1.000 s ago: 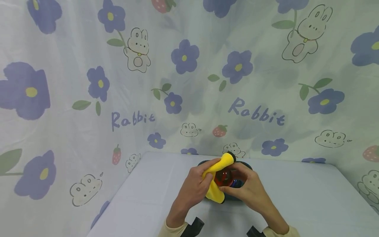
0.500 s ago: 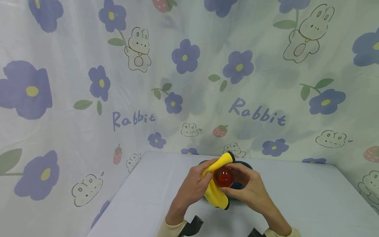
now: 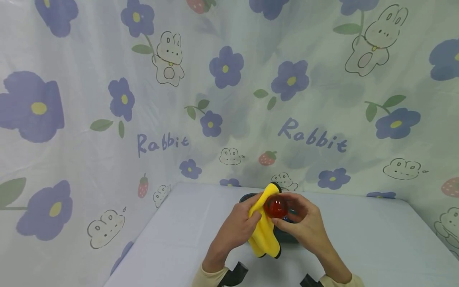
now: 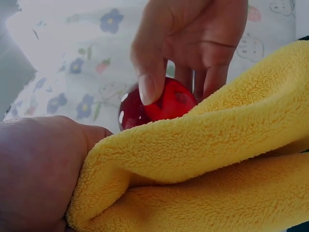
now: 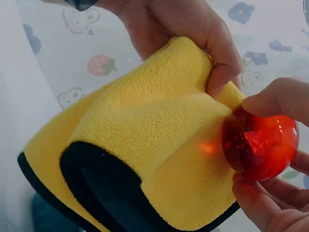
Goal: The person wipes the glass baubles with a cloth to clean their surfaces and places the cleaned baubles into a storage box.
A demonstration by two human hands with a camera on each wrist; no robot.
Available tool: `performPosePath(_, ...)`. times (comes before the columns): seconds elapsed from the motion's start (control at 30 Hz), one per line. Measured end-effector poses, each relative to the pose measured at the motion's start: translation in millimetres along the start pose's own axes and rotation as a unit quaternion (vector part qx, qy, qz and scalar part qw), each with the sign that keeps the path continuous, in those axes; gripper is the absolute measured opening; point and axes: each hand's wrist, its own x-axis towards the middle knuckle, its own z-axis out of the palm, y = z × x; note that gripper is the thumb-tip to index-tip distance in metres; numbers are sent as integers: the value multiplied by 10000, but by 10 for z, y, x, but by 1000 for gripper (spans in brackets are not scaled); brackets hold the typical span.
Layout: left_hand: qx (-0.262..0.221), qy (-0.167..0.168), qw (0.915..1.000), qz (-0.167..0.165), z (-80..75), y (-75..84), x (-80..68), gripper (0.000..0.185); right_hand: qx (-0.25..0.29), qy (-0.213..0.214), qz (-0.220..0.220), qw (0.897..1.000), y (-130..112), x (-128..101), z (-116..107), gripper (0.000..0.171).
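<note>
A clear red ball (image 3: 276, 207) (image 4: 161, 101) (image 5: 260, 145) is pinched between the thumb and fingers of my right hand (image 3: 301, 225) above the table. My left hand (image 3: 238, 227) grips a folded yellow cloth with a black edge (image 3: 264, 231) (image 4: 207, 169) (image 5: 145, 145) and presses it against the ball's left side. Under both hands sits a dark round dish (image 3: 287, 236), mostly hidden; something blue shows in it.
A pale table (image 3: 376, 247) meets a curtain printed with purple flowers and rabbits (image 3: 143, 99) on the far and left sides. Dark wrist mounts (image 3: 234, 275) show at the bottom edge.
The ball has risen a little and moved up along the cloth. The cloth's lower end now hangs further down over the dish, and both hands have shifted slightly away from me.
</note>
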Motion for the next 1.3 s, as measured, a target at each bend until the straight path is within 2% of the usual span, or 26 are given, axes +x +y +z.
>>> performPosePath(0.27,73,-64,9999,-76,6,32,-18,56,92,208,112,9997,35,38,-19,60)
performPosePath(0.53,261,83,9996,-50,-3,80,-61,56,-368,334,36,9988,89,52,-49,56)
performPosePath(0.77,365,373,9986,61,6,117,-85,55,-397,108,196,9990,87,48,-60,58)
performPosePath(0.93,402,492,9974,341,19,121,-98,53,-589,-65,207,9980,87,47,-48,58)
performPosePath(1.3,357,454,9961,666,3,72,-63,51,-839,-373,284,9954,27,4,-3,58)
